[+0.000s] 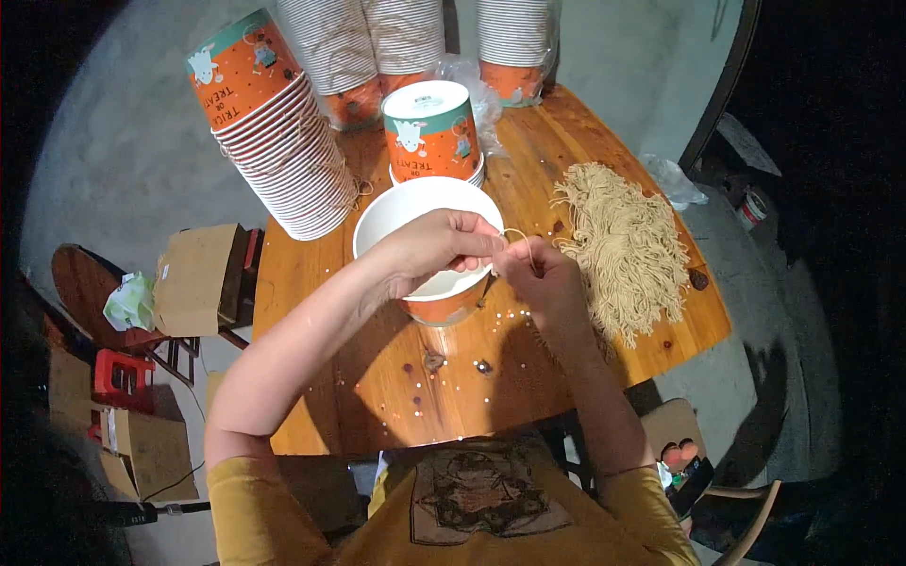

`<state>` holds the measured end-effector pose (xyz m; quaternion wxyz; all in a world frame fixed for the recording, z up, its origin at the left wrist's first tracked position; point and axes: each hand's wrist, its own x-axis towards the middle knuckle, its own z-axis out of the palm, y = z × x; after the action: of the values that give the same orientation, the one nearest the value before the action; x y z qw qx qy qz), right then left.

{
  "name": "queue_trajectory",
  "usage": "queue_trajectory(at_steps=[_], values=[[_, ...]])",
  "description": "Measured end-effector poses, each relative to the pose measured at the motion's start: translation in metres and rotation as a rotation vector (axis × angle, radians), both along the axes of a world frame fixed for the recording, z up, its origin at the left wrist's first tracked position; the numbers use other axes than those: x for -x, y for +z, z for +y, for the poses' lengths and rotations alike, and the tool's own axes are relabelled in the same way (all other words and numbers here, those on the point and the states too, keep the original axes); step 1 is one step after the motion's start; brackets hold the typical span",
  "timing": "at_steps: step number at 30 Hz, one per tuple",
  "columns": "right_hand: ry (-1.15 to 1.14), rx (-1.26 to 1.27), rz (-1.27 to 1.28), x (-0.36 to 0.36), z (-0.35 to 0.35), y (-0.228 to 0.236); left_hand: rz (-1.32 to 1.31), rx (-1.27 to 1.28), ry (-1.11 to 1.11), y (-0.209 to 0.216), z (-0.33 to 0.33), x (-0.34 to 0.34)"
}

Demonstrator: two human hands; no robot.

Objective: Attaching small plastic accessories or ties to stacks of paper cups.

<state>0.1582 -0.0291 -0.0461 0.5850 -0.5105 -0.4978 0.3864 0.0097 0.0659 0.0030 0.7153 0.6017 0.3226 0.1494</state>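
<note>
An orange paper bucket [446, 308] with a white inside stands upright on the wooden table in front of me. Over its right rim my two hands meet with fingertips pinched together. Between them a thin tan string [515, 231] curves up in a small loop. My left hand [444, 243] reaches across the bucket's mouth and grips the string between thumb and forefinger. Just right of the rim, my right hand [545, 278] pinches the string too. The string's ends are hidden by the fingers. A heap of loose tan strings [623, 250] lies to the right of my right hand.
At the left leans a tall stack of nested paper buckets [283, 160], strings along its side. An upside-down bucket [429, 132] tops a short stack behind mine. More bagged stacks [514, 47] line the back. White specks dot the wooden table [377, 406]. Cardboard boxes [198, 283] sit left.
</note>
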Motion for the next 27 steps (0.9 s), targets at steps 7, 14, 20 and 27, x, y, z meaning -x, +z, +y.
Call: queue_trajectory(at_steps=[7,14,20,27], values=[[-0.054,-0.208,-0.033,0.021,0.0,-0.012,0.115,0.224,0.036,0.013,0.0,0.001],[-0.126,-0.383,-0.311,0.016,-0.004,-0.01,0.084,0.073,0.062,0.008,-0.007,0.001],[0.104,0.032,0.238,-0.013,-0.006,-0.001,0.051,0.086,0.081,0.007,-0.005,0.007],[-0.078,-0.31,-0.261,-0.009,0.008,0.015,0.074,-0.124,0.024,0.006,-0.004,0.012]])
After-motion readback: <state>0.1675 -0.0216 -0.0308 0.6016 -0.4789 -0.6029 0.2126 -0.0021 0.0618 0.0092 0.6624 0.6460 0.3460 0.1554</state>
